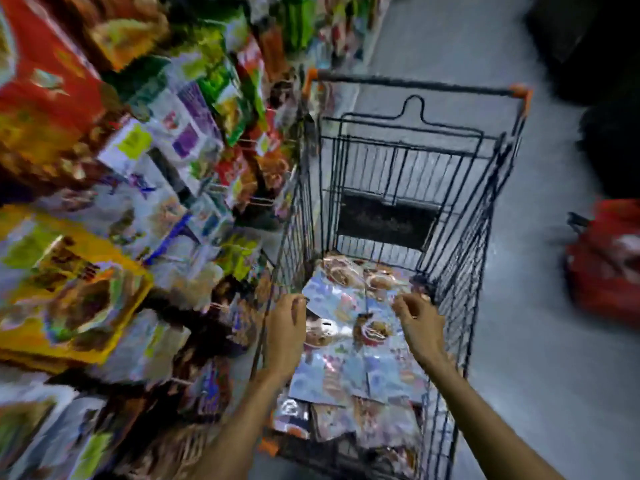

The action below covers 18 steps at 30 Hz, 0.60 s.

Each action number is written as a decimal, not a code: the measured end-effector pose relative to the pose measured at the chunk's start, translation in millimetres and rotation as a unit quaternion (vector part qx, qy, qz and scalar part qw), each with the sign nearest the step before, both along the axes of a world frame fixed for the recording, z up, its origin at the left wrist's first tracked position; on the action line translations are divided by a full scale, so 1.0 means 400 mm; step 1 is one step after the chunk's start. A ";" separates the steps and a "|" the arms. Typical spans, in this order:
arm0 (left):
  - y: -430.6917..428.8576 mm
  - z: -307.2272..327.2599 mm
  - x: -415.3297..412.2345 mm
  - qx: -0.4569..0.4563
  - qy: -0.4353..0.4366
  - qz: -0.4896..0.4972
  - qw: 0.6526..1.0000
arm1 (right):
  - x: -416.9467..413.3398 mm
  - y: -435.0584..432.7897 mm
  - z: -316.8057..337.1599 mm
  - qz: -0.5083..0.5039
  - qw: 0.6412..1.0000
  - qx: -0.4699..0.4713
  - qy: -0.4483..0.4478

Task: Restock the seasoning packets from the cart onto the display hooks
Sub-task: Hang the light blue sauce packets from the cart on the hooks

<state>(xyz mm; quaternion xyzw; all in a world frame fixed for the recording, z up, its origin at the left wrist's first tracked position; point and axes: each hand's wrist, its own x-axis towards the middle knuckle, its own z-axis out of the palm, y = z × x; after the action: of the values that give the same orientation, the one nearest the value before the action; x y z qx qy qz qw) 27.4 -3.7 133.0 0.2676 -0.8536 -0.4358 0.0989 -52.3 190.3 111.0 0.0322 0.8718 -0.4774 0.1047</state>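
Over the near half of the cart (485, 216), both hands hang side by side with a gap between them, each reaching in from a bare forearm. The left hand (282, 337) sits at the cart's left edge, its fingers fairly straight with only the tips bent; motion blur hides whether they touch the paper below. The right hand (420, 323) is close to the cart's right edge, fingers loosely curled, and nothing shows between them. Neither hand is gripping anything.

Beneath them the seasoning packets (349, 341) lie flat in overlapping layers across the cart's floor, filling the near end and thinning out toward the middle; pale blue faces with round pictures of dishes are all that can be made out. The far end holds only a dark panel (388, 223) set in the wire end wall, below an orange-capped handle bar (415, 83).

Just beside the cart's left edge stands the display (173, 140), crowded with hanging bags in red, yellow, green and white, heavily smeared. A few thin hooks (258, 201) poke out among them. On the grey aisle floor (519, 341), off the right edge, sits a blurred red object (609, 265)
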 end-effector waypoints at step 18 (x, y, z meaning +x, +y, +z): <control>0.019 -0.614 0.030 -0.101 -0.322 -0.077 0.938 | 0.071 0.095 -0.599 -0.110 0.958 0.181 -0.191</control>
<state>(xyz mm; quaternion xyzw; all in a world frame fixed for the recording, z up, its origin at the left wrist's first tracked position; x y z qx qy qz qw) 39.4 4.1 -112.7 0.3151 -0.8976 -0.2439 -0.1882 -24.0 228.3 -128.5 0.2368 0.8984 -0.3053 0.2089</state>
